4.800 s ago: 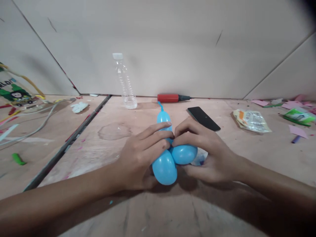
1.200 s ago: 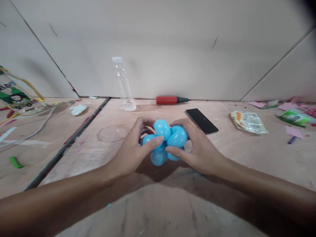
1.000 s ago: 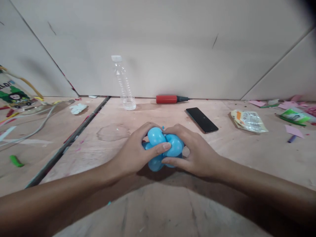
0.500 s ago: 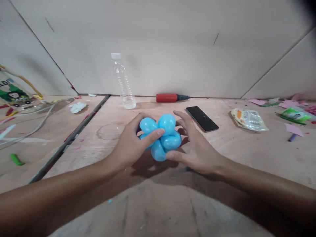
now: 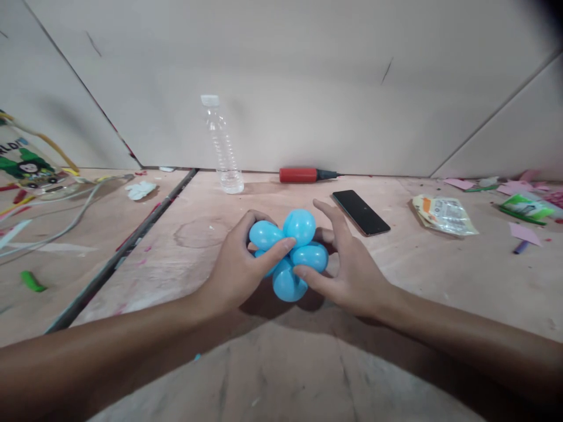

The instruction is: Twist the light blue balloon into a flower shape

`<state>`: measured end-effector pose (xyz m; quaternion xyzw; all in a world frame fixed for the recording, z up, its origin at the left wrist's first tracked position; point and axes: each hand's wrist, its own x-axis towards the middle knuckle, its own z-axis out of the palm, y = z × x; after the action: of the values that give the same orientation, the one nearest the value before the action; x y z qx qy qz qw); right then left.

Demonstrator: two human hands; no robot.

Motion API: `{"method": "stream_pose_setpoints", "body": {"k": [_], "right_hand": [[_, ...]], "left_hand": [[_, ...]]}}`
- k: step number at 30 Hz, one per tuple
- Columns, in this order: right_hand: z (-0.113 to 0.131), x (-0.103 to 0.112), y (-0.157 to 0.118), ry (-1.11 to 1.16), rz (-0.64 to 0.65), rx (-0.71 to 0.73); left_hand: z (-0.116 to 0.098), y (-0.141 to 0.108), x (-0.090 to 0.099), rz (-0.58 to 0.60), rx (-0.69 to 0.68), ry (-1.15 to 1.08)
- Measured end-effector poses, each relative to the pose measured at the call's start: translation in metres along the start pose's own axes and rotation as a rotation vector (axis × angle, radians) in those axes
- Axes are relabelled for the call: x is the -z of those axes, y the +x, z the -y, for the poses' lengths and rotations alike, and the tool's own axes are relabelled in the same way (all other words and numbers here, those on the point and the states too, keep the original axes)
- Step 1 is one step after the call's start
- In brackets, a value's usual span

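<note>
A blue twisted balloon (image 5: 299,227) with several round lobes, shaped like a flower, is held between both hands above the wooden table (image 5: 396,357). My left hand (image 5: 240,261) grips it from the left, its thumb pressed across the front near the centre and its other fingers behind. On the right side, my right hand (image 5: 347,264) holds the balloon with the thumb at the lower right lobes. Its index finger stands raised off the balloon, and the remaining fingers are partly hidden behind it.
Behind the hands are a clear bottle (image 5: 226,152), a red balloon pump (image 5: 299,175) and a black phone (image 5: 360,212). A plastic packet (image 5: 444,215) and paper scraps (image 5: 524,233) lie right. A printed bag (image 5: 30,164), cables and a green balloon piece (image 5: 32,281) are left.
The balloon and both hands have dropped slightly toward me. My right thumb has moved up and inward onto the balloon, near its centre. The whole view has shifted a little.
</note>
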<state>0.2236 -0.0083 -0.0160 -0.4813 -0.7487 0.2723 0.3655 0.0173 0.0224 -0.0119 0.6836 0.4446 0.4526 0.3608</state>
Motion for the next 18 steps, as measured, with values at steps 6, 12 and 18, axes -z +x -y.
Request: {"method": "stream_pose_setpoints", "body": {"k": [6, 12, 18], "right_hand": [[-0.002, -0.003, 0.000, -0.002, -0.003, -0.025], [-0.002, -0.013, -0.005, 0.290, -0.019, -0.165], [0.003, -0.011, -0.004, 0.175, 0.026, -0.153]], "left_hand": [[-0.003, 0.001, 0.000, -0.041, 0.018, -0.032], [-0.001, 0.003, 0.000, -0.168, 0.090, -0.087], [0.000, -0.002, -0.002, -0.139, 0.113, -0.124]]}}
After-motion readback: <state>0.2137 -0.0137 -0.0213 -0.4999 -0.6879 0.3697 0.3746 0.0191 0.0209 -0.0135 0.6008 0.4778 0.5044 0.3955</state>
